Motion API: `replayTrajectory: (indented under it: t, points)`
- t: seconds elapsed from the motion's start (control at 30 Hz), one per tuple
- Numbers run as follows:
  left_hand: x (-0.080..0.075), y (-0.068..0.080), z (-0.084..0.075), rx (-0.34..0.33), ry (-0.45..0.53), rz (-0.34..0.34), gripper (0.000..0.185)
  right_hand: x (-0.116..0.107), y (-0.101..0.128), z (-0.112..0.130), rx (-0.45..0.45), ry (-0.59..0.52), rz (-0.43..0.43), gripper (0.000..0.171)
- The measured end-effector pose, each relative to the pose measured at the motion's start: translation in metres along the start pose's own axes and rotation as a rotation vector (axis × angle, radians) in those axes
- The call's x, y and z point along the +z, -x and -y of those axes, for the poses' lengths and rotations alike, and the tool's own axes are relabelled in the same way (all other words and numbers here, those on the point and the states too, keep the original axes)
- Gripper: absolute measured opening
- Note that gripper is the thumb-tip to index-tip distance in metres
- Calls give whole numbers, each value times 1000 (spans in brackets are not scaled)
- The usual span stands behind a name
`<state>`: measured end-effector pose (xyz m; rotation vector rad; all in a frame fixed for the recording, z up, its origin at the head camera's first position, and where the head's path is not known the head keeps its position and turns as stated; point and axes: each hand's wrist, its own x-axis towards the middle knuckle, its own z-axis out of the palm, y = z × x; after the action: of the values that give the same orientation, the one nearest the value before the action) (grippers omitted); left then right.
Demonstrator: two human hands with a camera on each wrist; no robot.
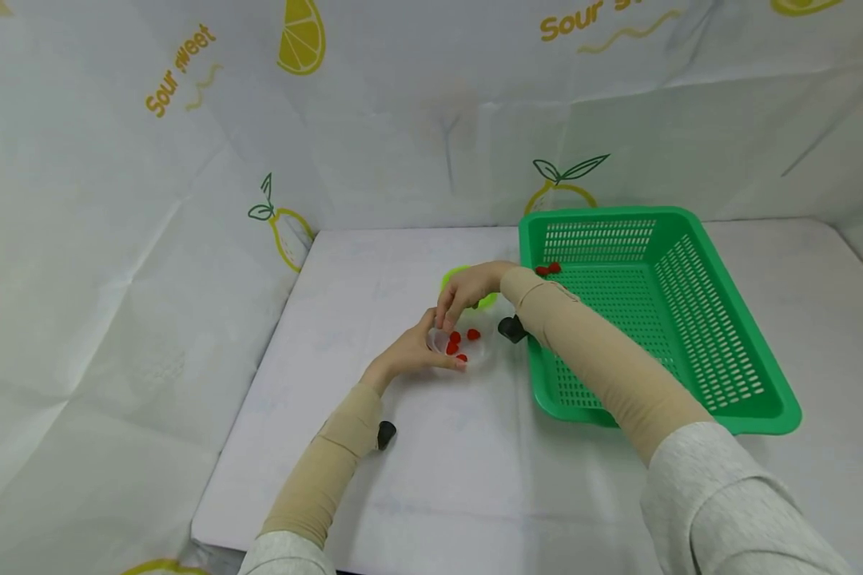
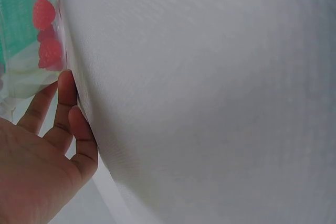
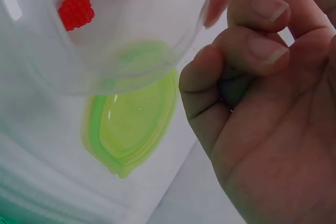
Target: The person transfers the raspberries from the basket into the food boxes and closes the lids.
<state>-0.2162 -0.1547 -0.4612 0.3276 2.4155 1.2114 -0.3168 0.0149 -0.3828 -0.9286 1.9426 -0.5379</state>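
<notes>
the left hand (image 1: 410,351) cupped a clear plastic bowl (image 1: 460,345) holding red raspberries (image 1: 463,340). the right hand (image 1: 467,289) hovered above the bowl, fingers curled, grasping nothing visible, near a green basket (image 1: 755,383).

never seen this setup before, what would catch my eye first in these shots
The big green basket on the right of the white table stands out first, with a couple of red berries in its far left corner. Next, mid-table, the left hand holds a clear container of red raspberries while the right hand reaches over its rim. A green lid lies just behind them.
</notes>
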Motion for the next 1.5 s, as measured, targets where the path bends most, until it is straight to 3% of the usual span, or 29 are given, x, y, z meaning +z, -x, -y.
replayTrajectory:
  t: [0.27, 0.77, 0.97, 1.27, 1.5]
  points:
    - [1, 1, 0, 5, 7, -7, 98, -5, 10, 9, -71, -10, -103, 21]
    - [0, 0, -2, 7, -24, -8, 98, -15, 48, 18, -124, -17, -192, 25]
    - [1, -1, -2, 9, -20, -3, 99, -19, 67, 11, -157, -96, -278, 24]
    - [2, -1, -2, 2, -16, -5, 103, -21, 99, -14, -148, -227, -480, 25]
    - [2, -1, -3, -3, -22, -10, 102, -20, 117, -36, -137, -392, -584, 25]
